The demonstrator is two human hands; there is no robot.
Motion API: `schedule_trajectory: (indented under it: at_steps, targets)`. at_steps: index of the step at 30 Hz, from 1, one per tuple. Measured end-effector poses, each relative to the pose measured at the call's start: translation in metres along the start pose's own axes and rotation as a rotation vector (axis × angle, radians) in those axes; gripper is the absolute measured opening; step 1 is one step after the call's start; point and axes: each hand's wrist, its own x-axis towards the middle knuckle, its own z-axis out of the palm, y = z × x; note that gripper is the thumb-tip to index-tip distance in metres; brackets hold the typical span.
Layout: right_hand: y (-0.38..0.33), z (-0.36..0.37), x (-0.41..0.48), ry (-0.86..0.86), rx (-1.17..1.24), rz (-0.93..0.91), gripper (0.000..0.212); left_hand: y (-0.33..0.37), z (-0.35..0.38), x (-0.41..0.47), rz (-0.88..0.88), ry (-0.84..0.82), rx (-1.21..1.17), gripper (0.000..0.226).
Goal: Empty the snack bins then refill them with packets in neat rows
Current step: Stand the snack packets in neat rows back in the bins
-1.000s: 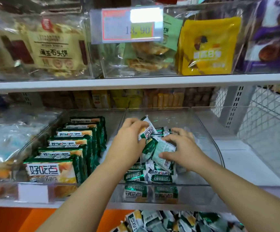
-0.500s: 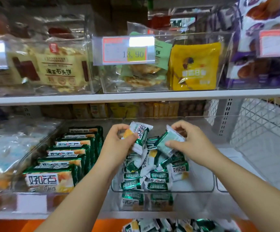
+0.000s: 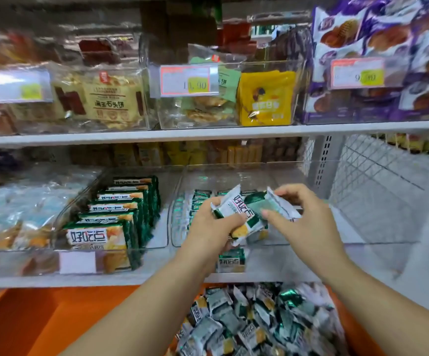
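Left hand [image 3: 213,224] grips a bunch of packets [image 3: 236,210] at its 2 o'clock, above the clear bin [image 3: 357,241]. Right hand [image 3: 308,222] pinches a single packet [image 3: 278,205] at its 10 o'clock. Loose pile [image 3: 254,322] lies at 6 o'clock, below the shelf [image 3: 54,281].

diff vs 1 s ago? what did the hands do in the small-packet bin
Both hands rose out of the clear bin with packets. The left hand grips a bunch of small packets, and the right hand pinches a pale packet. The heap in the bin shrank, with a few left. Unchanged: the row of larger packs and the loose pile below.
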Motion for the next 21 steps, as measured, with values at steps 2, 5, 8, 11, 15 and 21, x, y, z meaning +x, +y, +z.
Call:
schedule_trajectory:
  at_steps: [2,5,8,11,15,21]
  targets:
    - [0.001,0.003,-0.02,-0.085,0.007,-0.022,0.038,-0.008,0.005,-0.017,-0.019,0.02,-0.05,0.024]
    - [0.0,0.004,-0.036,-0.27,0.039,-0.099,0.023,-0.017,0.002,-0.033,-0.081,0.037,-0.131,0.02]
    - [0.001,-0.003,-0.035,-0.35,-0.002,-0.129,0.025,-0.023,-0.008,-0.038,-0.114,0.055,-0.114,0.02]
    - [0.007,-0.011,-0.028,-0.431,0.061,-0.047,0.038,-0.023,-0.013,-0.039,-0.101,0.052,-0.065,0.022]
    - [0.013,-0.016,-0.02,-0.453,0.102,0.043,0.047,-0.02,-0.014,-0.038,-0.085,-0.023,-0.1,0.021]
    - [0.023,-0.018,-0.013,-0.434,0.196,0.299,0.059,-0.025,-0.01,-0.034,-0.049,-0.058,-0.064,0.029]
